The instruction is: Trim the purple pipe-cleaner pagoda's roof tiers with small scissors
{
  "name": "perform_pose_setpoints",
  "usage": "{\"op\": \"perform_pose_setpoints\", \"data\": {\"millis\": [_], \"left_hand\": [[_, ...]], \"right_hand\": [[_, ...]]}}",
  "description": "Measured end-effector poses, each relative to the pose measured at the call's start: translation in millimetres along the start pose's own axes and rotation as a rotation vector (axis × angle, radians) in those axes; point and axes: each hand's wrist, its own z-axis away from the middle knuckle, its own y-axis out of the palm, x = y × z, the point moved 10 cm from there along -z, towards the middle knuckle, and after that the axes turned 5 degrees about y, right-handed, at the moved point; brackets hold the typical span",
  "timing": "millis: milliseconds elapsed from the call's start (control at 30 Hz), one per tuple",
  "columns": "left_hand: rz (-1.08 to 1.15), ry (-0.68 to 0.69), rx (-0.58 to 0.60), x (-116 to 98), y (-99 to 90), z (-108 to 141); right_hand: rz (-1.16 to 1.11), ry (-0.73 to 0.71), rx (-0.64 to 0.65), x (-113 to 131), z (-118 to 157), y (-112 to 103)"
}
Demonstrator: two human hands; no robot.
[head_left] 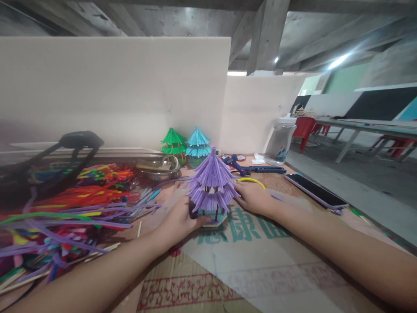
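Note:
A purple model pavilion [213, 174] stands upright in the middle, with a two-tier roof of fuzzy pipe-cleaner strips and thin dark posts on a pale blue-green base. My left hand [184, 217] is closed on its base from the left; the thumb lies along the front edge, and the other fingers are mostly hidden behind. At the right edge of the roof, my right hand [252, 198] has its fingers curled in against the pavilion, with the fingertips partly hidden. A yellow curved strip [252, 180] lies just beyond that hand.
Green [172, 141] and blue model pavilions [197, 143] stand at the back. Loose pipe cleaners [74, 204] heap up on the left near a metal bowl [159, 174]. A glue gun [235, 164], pliers-like tool [265, 169], water bottle [282, 141] and phone [316, 191] lie or stand at the right.

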Motion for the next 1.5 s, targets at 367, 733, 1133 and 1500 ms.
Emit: {"op": "perform_pose_setpoints", "data": {"millis": [367,733,1133,1500], "left_hand": [[0.021,0.088,-0.049,-9.3,-4.2,4.6],[-0.094,0.154,-0.077,-10.6,-7.0,3.7],[-0.153,0.172,-0.082,-13.8,-7.8,3.4],[-0.156,0.186,-0.09,-18.8,-9.1,2.7]], "right_hand": [[0.008,0.153,-0.409,-30.2,9.8,-109.5],[0.352,-0.325,-0.687,91.2,79.9,-168.1],[0.39,-0.323,-0.667,90.9,75.0,-162.1],[0.377,-0.339,-0.643,90.1,71.0,-156.7]]}}
